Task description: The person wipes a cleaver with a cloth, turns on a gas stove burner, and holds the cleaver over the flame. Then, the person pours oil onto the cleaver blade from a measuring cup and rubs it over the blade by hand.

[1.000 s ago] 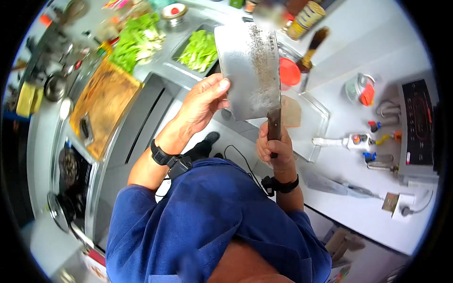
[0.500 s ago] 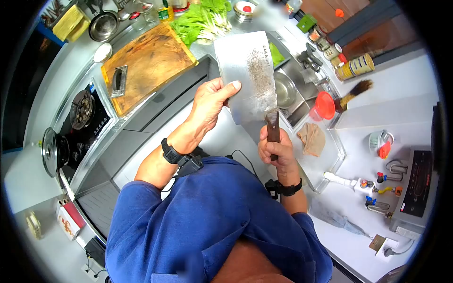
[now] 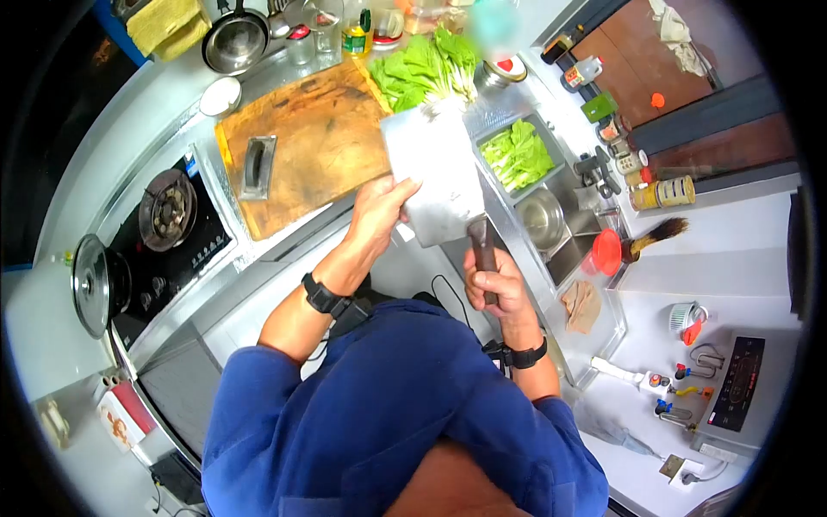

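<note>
A broad cleaver [image 3: 438, 177] is held in front of my body, its blade glaring with light. My right hand [image 3: 500, 280] is wrapped round its dark wooden handle. At the blade's left edge, my left hand [image 3: 381, 209] pinches the metal between thumb and fingers. Just beyond lies a wooden cutting board [image 3: 314, 142], with a metal-framed dark-handled tool [image 3: 258, 167] on its left part. Leafy greens [image 3: 424, 71] lie behind the blade's top. Cut greens [image 3: 519, 155] fill a grey tray to the right.
On the left are a gas stove [image 3: 168, 211] and a glass-lidded pot [image 3: 93, 284]. The sink [image 3: 573, 258] holds a metal bowl [image 3: 541, 218], with a red strainer [image 3: 606, 252] beside it. A brown cloth [image 3: 581, 306] lies nearer me. Bottles and jars line the window ledge.
The view has swung, bringing the board and stove further in. The cleaver has tilted and sits slightly lower, still in both hands, and its blade now catches more glare.
</note>
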Action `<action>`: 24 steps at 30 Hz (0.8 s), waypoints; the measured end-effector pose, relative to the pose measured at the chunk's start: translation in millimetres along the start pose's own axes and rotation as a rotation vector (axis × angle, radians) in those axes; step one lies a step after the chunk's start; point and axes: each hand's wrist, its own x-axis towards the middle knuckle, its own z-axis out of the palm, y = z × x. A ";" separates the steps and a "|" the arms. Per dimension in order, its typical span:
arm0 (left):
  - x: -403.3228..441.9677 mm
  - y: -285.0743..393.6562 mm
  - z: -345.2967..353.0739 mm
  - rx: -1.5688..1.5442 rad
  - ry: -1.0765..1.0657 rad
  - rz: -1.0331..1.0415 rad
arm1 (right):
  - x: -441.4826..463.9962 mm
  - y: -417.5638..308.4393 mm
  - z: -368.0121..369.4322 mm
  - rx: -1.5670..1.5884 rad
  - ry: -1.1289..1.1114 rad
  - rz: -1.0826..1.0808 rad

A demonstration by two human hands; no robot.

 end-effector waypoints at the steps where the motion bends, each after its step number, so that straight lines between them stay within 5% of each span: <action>1: 2.3 -0.2 -8.6 -0.016 0.026 -0.031 | 8.2 1.4 2.3 0.011 -0.004 0.014; 10: 25.8 -14.7 -57.2 -0.112 0.192 -0.107 | 67.8 -6.1 4.3 0.052 -0.099 0.151; 24: 19.4 29.9 -62.4 -0.156 0.399 0.095 | 137.3 -44.3 -25.3 0.014 -0.361 0.180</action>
